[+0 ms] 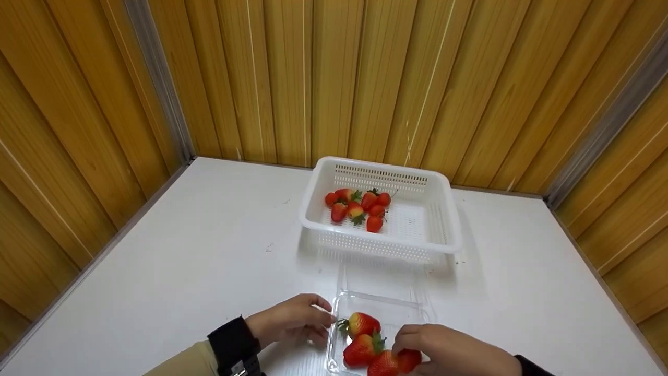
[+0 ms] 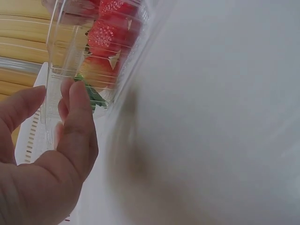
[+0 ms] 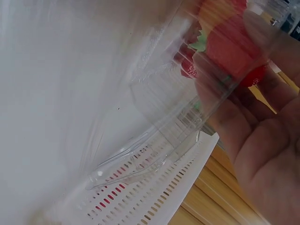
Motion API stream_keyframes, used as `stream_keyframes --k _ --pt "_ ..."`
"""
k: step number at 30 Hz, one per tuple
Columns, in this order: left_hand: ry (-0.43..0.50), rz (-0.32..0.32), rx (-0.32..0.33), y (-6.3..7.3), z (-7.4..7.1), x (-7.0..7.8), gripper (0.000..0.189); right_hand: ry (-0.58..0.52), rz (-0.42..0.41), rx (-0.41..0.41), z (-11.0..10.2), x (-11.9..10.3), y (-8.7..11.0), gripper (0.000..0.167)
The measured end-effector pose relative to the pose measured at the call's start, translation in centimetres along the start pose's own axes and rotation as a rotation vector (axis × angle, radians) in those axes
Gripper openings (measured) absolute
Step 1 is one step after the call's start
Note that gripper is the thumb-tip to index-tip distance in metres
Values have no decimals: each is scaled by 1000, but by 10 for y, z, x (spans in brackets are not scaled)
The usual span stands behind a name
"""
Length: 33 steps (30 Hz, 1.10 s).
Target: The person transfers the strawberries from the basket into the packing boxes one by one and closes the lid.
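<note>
Closest to you, your right hand (image 1: 449,347) dips into the front right of a clear plastic box (image 1: 404,312), its fingers curled round a strawberry (image 1: 409,360). Three other strawberries (image 1: 360,351) lie in that box, touching or nearly so, running from the front up toward its left wall; green leaves show on two of them. Across from it, your left hand (image 1: 295,318) sits at the box's left edge, thumb and fingers apart and loosely bent, fingertips at the rim; a black band (image 1: 235,339) circles that wrist below a tan sleeve (image 1: 180,361).

Just beyond, the box's clear lid (image 1: 383,277) lies folded back flat toward a white slotted basket (image 1: 417,222). The basket stands on the white worktop (image 1: 224,245), holding a cluster of red fruit (image 1: 355,209) in its left half, several with green leaves. Behind the worktop rises a wood-patterned wall (image 1: 334,78), with a grey metal strip (image 1: 162,78) running up its left corner.
</note>
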State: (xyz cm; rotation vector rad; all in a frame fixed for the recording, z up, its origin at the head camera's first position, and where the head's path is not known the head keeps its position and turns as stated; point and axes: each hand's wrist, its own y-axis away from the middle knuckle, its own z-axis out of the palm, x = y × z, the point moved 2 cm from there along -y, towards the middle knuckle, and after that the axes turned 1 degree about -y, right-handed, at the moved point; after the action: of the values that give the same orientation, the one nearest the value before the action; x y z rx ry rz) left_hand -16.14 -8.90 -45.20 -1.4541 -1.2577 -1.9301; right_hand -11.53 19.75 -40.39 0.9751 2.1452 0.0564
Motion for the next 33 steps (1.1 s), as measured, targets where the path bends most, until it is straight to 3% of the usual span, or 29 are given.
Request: stream_keyframes --k 7,20,33 --pt "14 4 -15 0 3 -2 15 48 -114 -6 5 -1 -6 16" --pt "54 -3 -43 0 8 1 8 81 -12 -16 11 2 -15 21" --pt "79 16 -52 -1 3 0 13 106 34 -17 7 0 -20 27"
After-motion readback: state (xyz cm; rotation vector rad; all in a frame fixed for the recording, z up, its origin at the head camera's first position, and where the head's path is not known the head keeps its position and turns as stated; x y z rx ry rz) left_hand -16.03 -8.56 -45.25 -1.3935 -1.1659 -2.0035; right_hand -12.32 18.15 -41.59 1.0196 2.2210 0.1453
